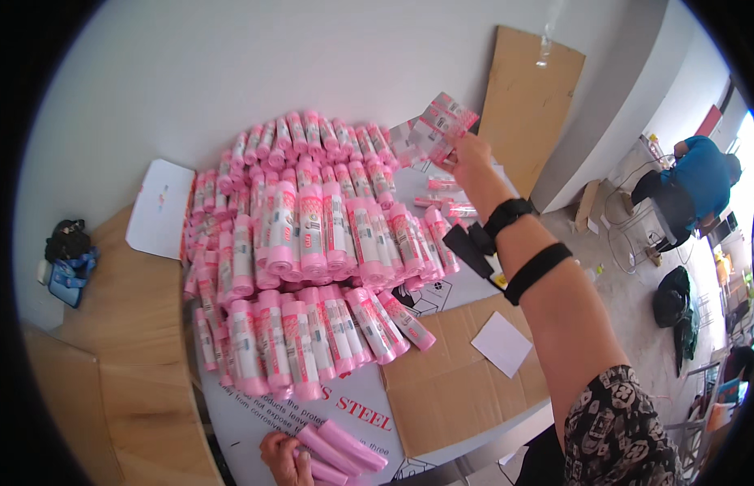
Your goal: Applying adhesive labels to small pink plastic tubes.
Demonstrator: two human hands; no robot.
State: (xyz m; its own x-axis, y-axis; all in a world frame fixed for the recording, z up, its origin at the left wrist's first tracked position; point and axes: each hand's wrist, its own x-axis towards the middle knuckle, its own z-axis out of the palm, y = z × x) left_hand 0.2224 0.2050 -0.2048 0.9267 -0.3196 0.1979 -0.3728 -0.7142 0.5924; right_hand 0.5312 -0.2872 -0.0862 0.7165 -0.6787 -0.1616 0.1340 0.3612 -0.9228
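Right hand pinches a stack of labels at 1 o'clock; left hand grips plain pink rolls at 6. Suggest peeling one label only, keeping rolls bunched.

The heap of pink rolls filled the middle of the table, stacked from the wall down toward the near edge and blocking any straight reach across. Open room lay to the right, over the flattened cardboard, broken only by a flat white paper. On the left, bare wood stayed open between the heap and a dark bundle, with a white sheet lying flat there.
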